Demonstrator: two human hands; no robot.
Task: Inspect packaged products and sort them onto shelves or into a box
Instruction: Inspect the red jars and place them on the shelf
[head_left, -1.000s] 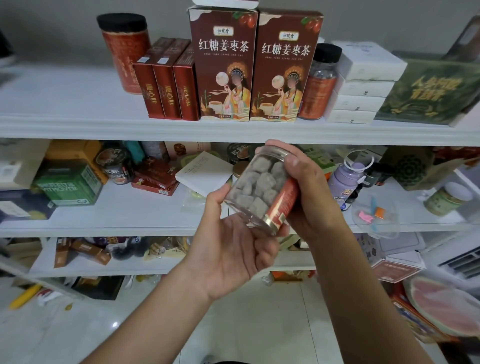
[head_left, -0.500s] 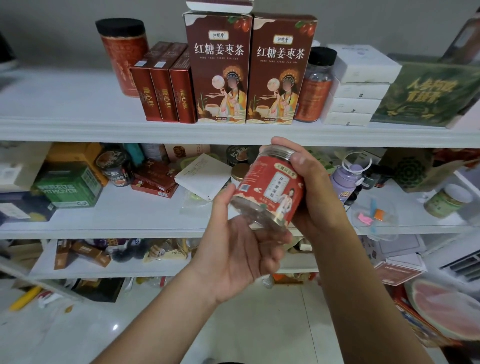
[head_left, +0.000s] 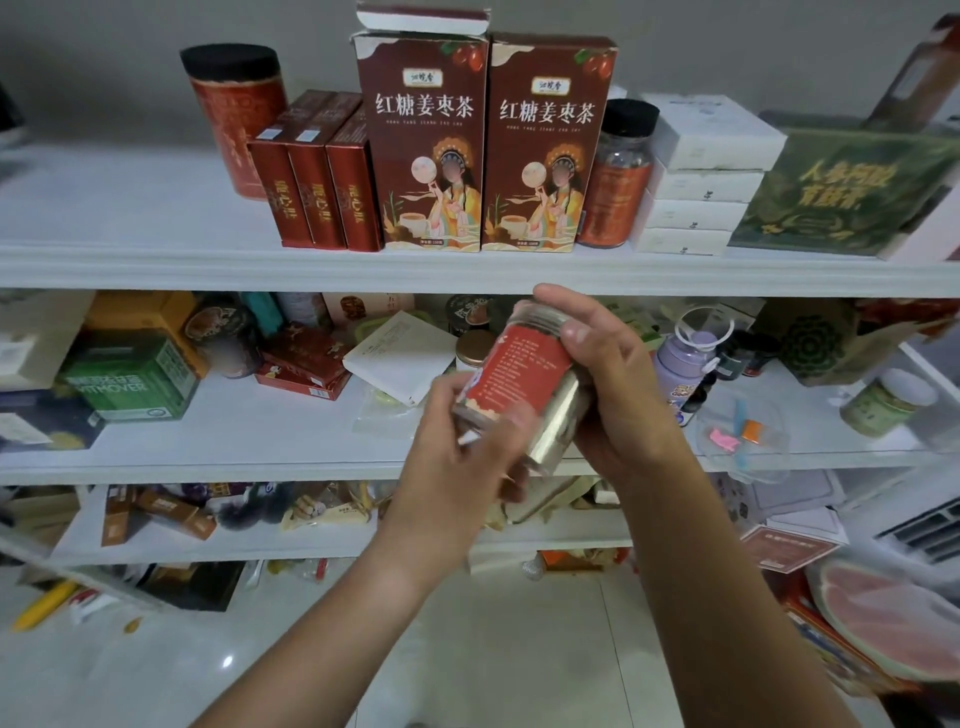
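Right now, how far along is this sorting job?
Looks done: tea boxes stand in a neat row on the top shelf. In hand: the left hand and right hand both hold a red-labelled jar, tilted, apparently for inspection. Left: the jar is not yet placed, and the middle shelf looks jumbled.

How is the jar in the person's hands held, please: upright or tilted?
Tilted: the jar leans, upper end to the right, where the right hand grips it; the left hand holds its lower end.
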